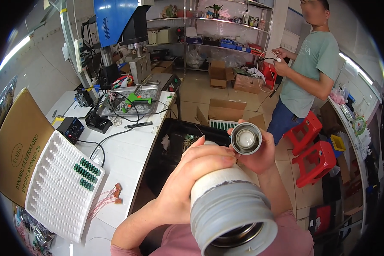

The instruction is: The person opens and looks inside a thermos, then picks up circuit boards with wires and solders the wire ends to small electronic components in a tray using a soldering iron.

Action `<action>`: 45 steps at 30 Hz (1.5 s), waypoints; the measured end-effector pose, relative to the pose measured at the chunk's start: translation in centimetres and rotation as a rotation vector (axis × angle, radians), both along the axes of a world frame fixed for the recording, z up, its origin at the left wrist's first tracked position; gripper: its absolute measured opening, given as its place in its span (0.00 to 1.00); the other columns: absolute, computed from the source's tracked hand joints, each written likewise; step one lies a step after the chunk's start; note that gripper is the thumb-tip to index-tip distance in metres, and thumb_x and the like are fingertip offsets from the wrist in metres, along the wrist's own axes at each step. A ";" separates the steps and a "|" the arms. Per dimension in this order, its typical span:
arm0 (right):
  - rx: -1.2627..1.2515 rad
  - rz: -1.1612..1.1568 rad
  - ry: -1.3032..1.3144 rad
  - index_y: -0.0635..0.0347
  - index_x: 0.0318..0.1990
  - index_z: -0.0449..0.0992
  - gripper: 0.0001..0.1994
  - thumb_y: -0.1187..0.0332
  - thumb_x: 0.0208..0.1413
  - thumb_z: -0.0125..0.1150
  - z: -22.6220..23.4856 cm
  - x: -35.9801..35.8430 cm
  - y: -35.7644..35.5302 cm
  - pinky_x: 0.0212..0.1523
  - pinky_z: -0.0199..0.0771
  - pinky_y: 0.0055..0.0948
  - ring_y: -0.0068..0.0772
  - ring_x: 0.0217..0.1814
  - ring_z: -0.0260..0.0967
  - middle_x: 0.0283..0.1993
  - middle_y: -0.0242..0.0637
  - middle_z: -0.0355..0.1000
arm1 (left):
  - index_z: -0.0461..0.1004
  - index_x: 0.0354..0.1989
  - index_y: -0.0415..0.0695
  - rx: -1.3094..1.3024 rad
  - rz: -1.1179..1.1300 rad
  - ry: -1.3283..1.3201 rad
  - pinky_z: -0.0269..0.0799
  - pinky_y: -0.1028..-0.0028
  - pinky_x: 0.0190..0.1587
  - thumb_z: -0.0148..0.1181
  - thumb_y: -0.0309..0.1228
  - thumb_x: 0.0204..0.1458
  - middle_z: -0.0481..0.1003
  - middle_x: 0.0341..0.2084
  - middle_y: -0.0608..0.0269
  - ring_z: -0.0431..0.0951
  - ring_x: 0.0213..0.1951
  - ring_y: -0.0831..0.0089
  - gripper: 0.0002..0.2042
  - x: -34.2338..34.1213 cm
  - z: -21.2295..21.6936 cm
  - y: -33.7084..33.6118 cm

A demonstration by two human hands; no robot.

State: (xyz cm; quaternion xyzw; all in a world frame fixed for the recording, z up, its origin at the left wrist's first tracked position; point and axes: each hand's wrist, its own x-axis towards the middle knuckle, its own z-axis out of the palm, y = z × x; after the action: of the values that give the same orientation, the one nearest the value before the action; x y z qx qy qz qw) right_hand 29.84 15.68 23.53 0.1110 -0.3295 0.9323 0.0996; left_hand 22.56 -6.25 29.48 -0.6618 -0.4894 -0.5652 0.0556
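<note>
Close to the camera is a white flask (219, 179) with a grey collar, tilted so that its open mouth and shiny metal inside face me. My left hand (196, 168) is closed around its white body. Beyond it, my right hand (262, 154) grips a round grey lid (246, 138) with a metallic rim and a pale inside turned toward me. Flask and lid look apart, though the flask and my left hand partly cover the view between them. A black bin (168, 134) with loose bits in it sits below my hands.
The white worktable (123, 149) at left holds a ridged white tray (57, 187) with green parts, red-wired pieces (115, 194), a black control box (70, 129) and a metal tray (147, 91). Cardboard boxes (226, 109), red stools (315, 160) and a standing person (313, 64) are beyond.
</note>
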 end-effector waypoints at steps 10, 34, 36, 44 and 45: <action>0.010 0.005 0.045 0.56 0.57 0.60 0.24 0.55 0.56 0.32 -1.2 0.6 -3.9 0.43 0.66 0.41 0.51 0.44 0.67 0.54 0.51 0.63 | 0.63 0.50 0.48 0.049 -0.045 0.018 0.44 0.55 0.60 0.68 0.32 0.36 0.67 0.46 0.59 0.66 0.52 0.64 0.29 0.1 -1.0 -3.9; 0.095 -0.044 0.062 0.58 0.58 0.56 0.25 0.54 0.56 0.37 -1.3 0.9 -7.4 0.39 0.73 0.38 0.52 0.42 0.69 0.54 0.51 0.61 | 0.58 0.36 0.56 0.142 0.203 0.203 0.47 0.58 0.61 0.60 0.23 0.42 0.69 0.36 0.60 0.72 0.43 0.64 0.18 2.2 2.6 -9.5; 0.096 -0.026 0.068 0.58 0.58 0.56 0.25 0.54 0.56 0.37 -1.4 0.9 -7.7 0.38 0.73 0.38 0.52 0.42 0.69 0.54 0.52 0.61 | 0.58 0.36 0.57 0.176 0.240 0.242 0.47 0.58 0.61 0.61 0.23 0.42 0.68 0.35 0.60 0.72 0.42 0.64 0.19 2.2 2.8 -9.9; 0.010 0.021 0.116 0.58 0.58 0.56 0.25 0.55 0.56 0.36 -0.8 0.4 -8.4 0.37 0.71 0.36 0.52 0.42 0.67 0.54 0.52 0.60 | 0.57 0.35 0.58 0.210 0.307 0.222 0.48 0.58 0.61 0.61 0.21 0.40 0.69 0.35 0.61 0.73 0.42 0.64 0.21 2.0 4.4 -11.2; 0.003 0.014 0.108 0.58 0.58 0.56 0.25 0.55 0.57 0.35 -0.8 0.3 -8.6 0.37 0.70 0.36 0.52 0.43 0.67 0.54 0.52 0.60 | 0.57 0.36 0.58 0.192 0.308 0.245 0.48 0.58 0.61 0.61 0.21 0.40 0.69 0.36 0.61 0.73 0.42 0.64 0.21 1.8 4.6 -11.4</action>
State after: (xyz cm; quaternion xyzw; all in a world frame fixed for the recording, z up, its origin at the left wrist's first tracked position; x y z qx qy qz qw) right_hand 30.18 7.10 22.76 0.1634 -0.3240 0.9253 0.1104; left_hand 24.34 -17.67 34.07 -0.6346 -0.5181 -0.5096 0.2629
